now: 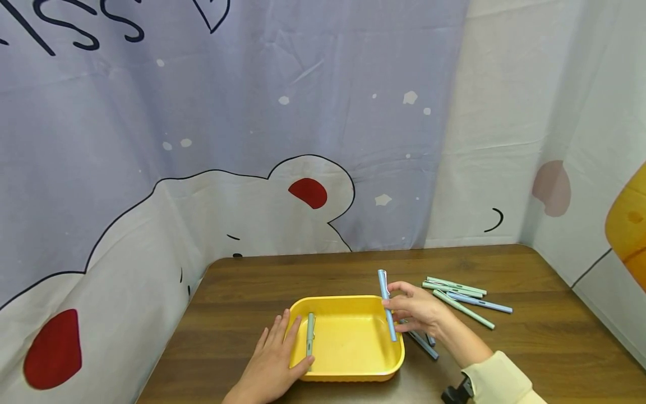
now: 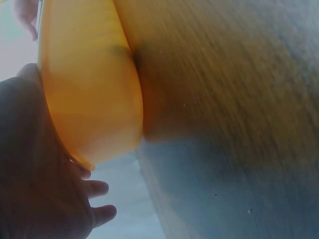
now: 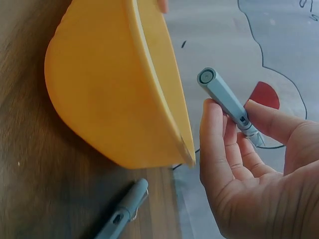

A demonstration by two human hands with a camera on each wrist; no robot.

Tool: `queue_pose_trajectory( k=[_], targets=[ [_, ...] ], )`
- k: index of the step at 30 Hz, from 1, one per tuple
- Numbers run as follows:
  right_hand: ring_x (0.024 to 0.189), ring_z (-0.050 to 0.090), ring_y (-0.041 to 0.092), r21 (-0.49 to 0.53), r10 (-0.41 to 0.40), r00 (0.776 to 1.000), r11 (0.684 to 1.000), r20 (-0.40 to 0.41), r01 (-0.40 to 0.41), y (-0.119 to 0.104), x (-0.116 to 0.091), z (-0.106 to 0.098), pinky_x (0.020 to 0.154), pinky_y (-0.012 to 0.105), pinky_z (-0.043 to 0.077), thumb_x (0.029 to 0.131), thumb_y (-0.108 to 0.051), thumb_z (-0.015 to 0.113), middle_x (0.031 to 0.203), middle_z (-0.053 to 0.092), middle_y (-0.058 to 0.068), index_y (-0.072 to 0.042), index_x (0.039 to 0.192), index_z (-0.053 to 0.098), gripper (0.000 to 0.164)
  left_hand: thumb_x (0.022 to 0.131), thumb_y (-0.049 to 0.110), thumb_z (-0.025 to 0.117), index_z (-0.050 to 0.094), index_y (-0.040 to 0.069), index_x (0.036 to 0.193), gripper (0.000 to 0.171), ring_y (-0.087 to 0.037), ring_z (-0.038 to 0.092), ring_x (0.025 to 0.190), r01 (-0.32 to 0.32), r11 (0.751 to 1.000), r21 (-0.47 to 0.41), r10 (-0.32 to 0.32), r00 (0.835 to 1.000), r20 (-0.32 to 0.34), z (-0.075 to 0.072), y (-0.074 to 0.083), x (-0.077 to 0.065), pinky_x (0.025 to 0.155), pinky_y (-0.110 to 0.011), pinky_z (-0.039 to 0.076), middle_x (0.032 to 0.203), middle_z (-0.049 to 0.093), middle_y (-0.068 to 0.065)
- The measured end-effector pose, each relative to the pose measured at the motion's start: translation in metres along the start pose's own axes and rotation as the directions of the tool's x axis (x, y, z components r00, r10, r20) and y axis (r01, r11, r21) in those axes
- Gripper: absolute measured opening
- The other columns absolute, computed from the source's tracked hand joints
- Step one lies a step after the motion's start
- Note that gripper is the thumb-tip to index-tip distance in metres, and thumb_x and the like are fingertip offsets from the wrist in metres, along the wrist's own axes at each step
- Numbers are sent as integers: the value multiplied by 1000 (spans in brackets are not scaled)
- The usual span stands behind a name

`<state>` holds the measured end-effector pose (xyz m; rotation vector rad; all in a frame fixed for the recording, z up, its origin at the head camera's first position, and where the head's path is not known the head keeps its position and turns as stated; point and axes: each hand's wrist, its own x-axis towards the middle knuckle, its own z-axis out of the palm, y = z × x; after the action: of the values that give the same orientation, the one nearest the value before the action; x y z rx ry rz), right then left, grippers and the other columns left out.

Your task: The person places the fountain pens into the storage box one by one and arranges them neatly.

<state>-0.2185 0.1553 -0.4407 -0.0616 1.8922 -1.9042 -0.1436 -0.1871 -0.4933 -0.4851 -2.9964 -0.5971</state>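
Observation:
A yellow tray (image 1: pixel 353 339) sits on the table with one light green pen (image 1: pixel 310 334) lying along its left side. My left hand (image 1: pixel 272 356) rests on the tray's left rim, fingers spread and straight, thumb over the near edge; the left wrist view shows the tray's outer wall (image 2: pixel 94 84) beside the palm. Above the tray's right rim, my right hand (image 1: pixel 421 308) pinches a light blue pen (image 1: pixel 387 308) between thumb and fingers, tilted and apart from the tray's floor. That pen's end (image 3: pixel 207 76) faces the right wrist camera.
Right of the tray, dark blue-grey pens (image 1: pixel 423 345) lie on the wooden table (image 1: pixel 242 292), partly under my right hand. Further right is a loose pile of several green pens (image 1: pixel 464 308) and a blue pen (image 1: pixel 481 303). A printed curtain (image 1: pixel 303 112) hangs behind the table.

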Motion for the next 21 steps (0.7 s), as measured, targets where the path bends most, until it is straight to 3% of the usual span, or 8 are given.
queue_pose_trajectory(
  k=[21],
  targets=[
    [76, 64, 19, -21, 13, 999, 1000, -32, -14, 6, 11, 37, 64, 35, 60, 93, -16, 72, 92, 64, 6, -6, 130, 49, 44, 97, 62, 56, 30, 11, 160, 86, -41, 21, 152, -9, 1000, 14, 9, 1000, -5, -2, 0, 0, 116, -68, 22, 168, 15, -17]
  ],
)
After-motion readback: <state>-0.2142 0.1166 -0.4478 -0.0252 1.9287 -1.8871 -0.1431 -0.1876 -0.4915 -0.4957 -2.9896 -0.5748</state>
